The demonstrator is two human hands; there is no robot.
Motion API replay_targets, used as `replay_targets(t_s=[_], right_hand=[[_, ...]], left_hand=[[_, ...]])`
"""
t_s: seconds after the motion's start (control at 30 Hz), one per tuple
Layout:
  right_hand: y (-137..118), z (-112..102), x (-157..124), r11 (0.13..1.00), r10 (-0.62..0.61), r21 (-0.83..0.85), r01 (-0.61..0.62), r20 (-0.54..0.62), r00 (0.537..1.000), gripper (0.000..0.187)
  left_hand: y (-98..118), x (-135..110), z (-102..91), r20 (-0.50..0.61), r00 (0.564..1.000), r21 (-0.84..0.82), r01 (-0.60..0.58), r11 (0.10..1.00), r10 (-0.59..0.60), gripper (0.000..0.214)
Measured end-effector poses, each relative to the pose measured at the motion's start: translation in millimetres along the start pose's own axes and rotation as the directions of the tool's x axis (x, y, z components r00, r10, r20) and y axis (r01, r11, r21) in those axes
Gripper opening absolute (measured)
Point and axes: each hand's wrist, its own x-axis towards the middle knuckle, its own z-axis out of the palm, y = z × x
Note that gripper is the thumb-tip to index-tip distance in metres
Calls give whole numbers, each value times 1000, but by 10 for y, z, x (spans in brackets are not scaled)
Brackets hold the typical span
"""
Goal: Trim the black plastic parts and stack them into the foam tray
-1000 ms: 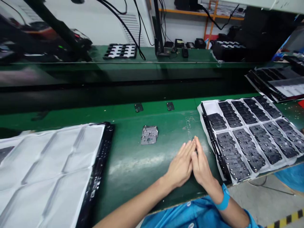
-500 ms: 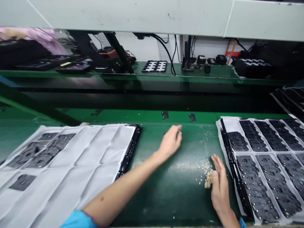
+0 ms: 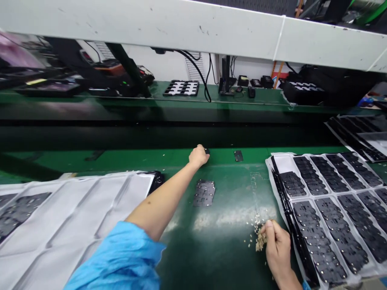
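Note:
My left hand [image 3: 198, 156] is stretched to the far side of the green bench, its fingers closed on a small flat black plate [image 3: 207, 151] whose edge shows beside them. To the right of it lies another black plate [image 3: 238, 156]. Nearer me, below my left hand, several black plates [image 3: 204, 193] lie together on the bench. My right hand [image 3: 278, 245] is at the right, thumb and fingers pressed together beside a small heap of tiny beige pieces [image 3: 260, 240]. What its fingertips hold, if anything, is hidden.
On the right stands a white compartment tray [image 3: 284, 164] filled with rows of black plates. A mostly bare white tray [image 3: 75, 213] is at the left, partly behind my sleeve. A dark channel [image 3: 136, 135] and a shelf [image 3: 232, 98] with devices run behind.
My left hand has reached farther away to the black plate and closed on it. The fingers of my right hand have curled in from a flat pose. The camera view has shifted.

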Motion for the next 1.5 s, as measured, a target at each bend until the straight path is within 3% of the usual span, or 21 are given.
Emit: replay_targets(t_s=[0.13, 0.23, 0.3, 0.4, 0.5, 0.6, 0.73, 0.87, 1.1, 1.4, 1.5], right_hand=[[-28, 3, 12, 1000, 18, -4, -18, 20, 1000, 30], [-161, 0, 87, 999, 26, 41, -27, 18, 999, 26], [-304, -4, 172, 995, 31, 93, -32, 17, 999, 26], [-547, -8, 309, 976, 55, 207, -60, 30, 998, 28], [-740, -5, 385, 925, 86, 356, -129, 135, 987, 30], [-830, -2, 375, 878, 83, 447, -171, 210, 974, 24], [-846, -7, 330, 854, 97, 485, -189, 208, 973, 18], [-844, -7, 338, 844, 103, 498, -196, 208, 973, 18], [-738, 2, 313, 879, 124, 436, -193, 181, 976, 20], [-681, -38, 252, 878, 153, 425, -219, 185, 971, 20], [-625, -118, 232, 872, 155, 423, -246, 237, 959, 20]], left_hand=[[121, -471, -75, 122, 963, -157, -219, 963, 239, 21], [189, -1057, -175, 226, 878, -302, -349, 887, 422, 9], [209, -1473, -258, 264, 825, -370, -392, 842, 500, 18], [196, -2001, -356, 241, 765, -470, -446, 761, 597, 28], [151, -2357, -369, 172, 715, -548, -502, 669, 678, 28], [96, -2583, -323, 145, 720, -560, -505, 657, 678, 24], [30, -2761, -264, 150, 765, -570, -451, 687, 626, 15], [1, -2845, -196, 155, 785, -570, -424, 703, 600, 19], [11, -2918, -55, 136, 785, -607, -416, 677, 605, 22], [27, -2913, -6, 210, 785, -617, -355, 702, 582, 22], [13, -2889, 32, 262, 777, -601, -332, 727, 572, 23]])
